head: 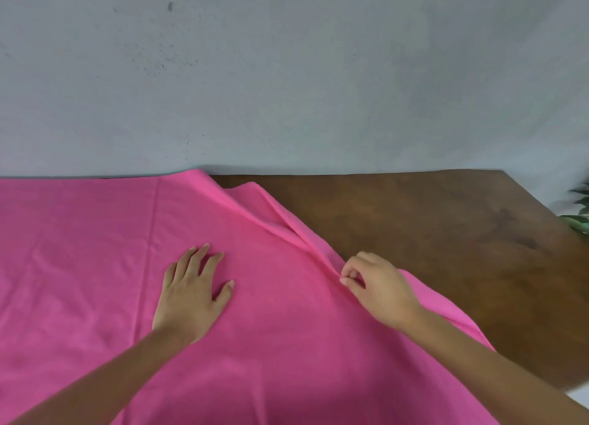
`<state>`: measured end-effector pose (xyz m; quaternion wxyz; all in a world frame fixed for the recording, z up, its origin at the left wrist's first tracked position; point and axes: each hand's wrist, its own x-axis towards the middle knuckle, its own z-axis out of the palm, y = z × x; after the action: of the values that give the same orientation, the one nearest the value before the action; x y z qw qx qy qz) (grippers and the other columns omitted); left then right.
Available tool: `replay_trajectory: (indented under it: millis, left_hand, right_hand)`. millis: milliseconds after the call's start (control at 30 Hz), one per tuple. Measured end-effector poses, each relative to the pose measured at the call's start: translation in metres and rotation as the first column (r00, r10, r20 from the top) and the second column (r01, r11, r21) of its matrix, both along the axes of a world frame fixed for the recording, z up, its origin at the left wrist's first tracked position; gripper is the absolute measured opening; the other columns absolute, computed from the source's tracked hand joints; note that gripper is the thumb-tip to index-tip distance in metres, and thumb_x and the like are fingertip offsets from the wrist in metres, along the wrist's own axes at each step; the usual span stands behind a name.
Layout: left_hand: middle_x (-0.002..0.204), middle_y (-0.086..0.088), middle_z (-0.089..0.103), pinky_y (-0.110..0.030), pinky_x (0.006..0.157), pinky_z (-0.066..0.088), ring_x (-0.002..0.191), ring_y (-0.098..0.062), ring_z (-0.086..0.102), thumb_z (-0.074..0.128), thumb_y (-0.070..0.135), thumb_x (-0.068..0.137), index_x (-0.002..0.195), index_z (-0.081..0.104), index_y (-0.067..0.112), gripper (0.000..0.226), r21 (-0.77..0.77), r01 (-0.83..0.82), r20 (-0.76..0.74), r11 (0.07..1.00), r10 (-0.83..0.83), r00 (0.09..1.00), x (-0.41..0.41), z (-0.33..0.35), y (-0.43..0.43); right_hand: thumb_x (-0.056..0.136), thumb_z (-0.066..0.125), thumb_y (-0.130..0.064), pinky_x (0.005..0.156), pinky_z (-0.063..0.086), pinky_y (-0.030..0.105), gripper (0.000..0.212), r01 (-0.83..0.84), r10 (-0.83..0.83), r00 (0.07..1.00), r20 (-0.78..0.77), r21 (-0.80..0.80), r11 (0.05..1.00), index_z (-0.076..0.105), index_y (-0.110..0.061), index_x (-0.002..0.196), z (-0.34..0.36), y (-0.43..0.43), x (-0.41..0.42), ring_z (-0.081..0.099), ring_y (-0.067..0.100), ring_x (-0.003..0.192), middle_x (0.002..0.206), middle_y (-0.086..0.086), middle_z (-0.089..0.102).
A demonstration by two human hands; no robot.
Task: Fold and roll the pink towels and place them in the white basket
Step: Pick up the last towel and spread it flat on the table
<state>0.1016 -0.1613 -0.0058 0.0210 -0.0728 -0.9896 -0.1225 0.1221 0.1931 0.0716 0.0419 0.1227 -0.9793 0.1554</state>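
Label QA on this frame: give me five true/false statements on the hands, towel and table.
1. The left hand lies flat on the pink towel. True.
2. The right hand rests open on bare wood. False: its fingers pinch a raised ridge of the towel.
3. The towel is rolled up tight. False: it lies spread out, with a fold along its right side.
4. The brown table shows to the right of the towel. True.
5. Green leaves show at the right edge of the view. True.
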Motion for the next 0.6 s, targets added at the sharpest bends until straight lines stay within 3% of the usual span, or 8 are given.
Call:
replay_trajectory:
  millis: [100,233,300,400,467,600]
  left_hand:
    - [0.164,-0.001,0.026,-0.048,0.124,0.021,0.153,-0.023,0.017,0.017,0.068,0.095,0.154,0.035,0.027,0.074,-0.005,-0.003,-0.004,1.0,0.003,1.0,0.0,0.0,0.0]
    - [0.164,-0.001,0.027,-0.047,0.124,0.021,0.153,-0.023,0.018,0.018,0.068,0.095,0.153,0.036,0.027,0.074,-0.01,-0.006,-0.007,1.0,0.005,1.0,0.0,0.0,0.0]
    - [0.163,-0.002,0.028,-0.047,0.124,0.022,0.153,-0.023,0.019,0.018,0.068,0.095,0.153,0.037,0.026,0.073,-0.012,-0.003,-0.011,1.0,0.002,1.0,0.0,0.0,0.0]
    - [0.163,-0.002,0.03,-0.048,0.123,0.023,0.152,-0.024,0.02,0.019,0.068,0.095,0.153,0.038,0.026,0.073,-0.013,-0.002,-0.015,1.0,0.002,1.0,0.0,0.0,0.0]
    - [0.162,-0.003,0.031,-0.048,0.123,0.023,0.152,-0.024,0.021,0.02,0.068,0.095,0.152,0.039,0.025,0.074,-0.01,-0.002,-0.02,1.0,0.002,1.0,0.0,0.0,-0.001]
    - [0.162,-0.003,0.031,-0.048,0.123,0.022,0.152,-0.025,0.021,0.019,0.068,0.095,0.152,0.039,0.025,0.075,-0.007,0.002,-0.025,1.0,-0.002,1.0,0.0,0.001,0.0]
  right_hand:
    - [0.093,0.068,-0.028,0.071,0.048,0.028,0.009,-0.008,0.018,0.992,0.125,-0.081,0.997,0.064,-0.031,0.085,-0.006,0.001,0.005,0.056,0.006,0.08,0.084,-0.014,0.055]
    - [0.095,0.065,-0.02,0.077,0.051,0.029,0.014,0.161,-0.143,0.985,0.092,-0.248,0.955,0.064,-0.029,0.085,0.002,0.017,-0.015,0.062,0.004,0.08,0.087,-0.013,0.061]
    - [0.096,0.063,-0.031,0.083,0.053,0.035,0.006,0.266,-0.252,0.958,0.138,-0.095,0.959,0.065,-0.028,0.092,0.007,0.031,-0.028,0.063,0.009,0.088,0.093,-0.011,0.063]
    - [0.1,0.046,-0.057,0.084,0.052,0.04,0.042,0.412,-0.47,0.791,0.391,0.228,0.882,0.062,-0.02,0.088,0.012,0.048,-0.045,0.062,0.022,0.09,0.093,-0.002,0.064]
    - [0.099,0.039,-0.064,0.075,0.049,0.037,0.055,0.455,-0.533,0.682,0.501,0.28,0.845,0.053,-0.016,0.077,0.013,0.056,-0.051,0.06,0.025,0.083,0.084,0.002,0.06]
    - [0.095,0.057,-0.059,0.056,0.035,0.03,0.054,0.518,-0.534,0.637,0.556,0.205,0.831,0.042,-0.015,0.067,0.019,0.065,-0.051,0.049,0.02,0.066,0.072,0.001,0.049]
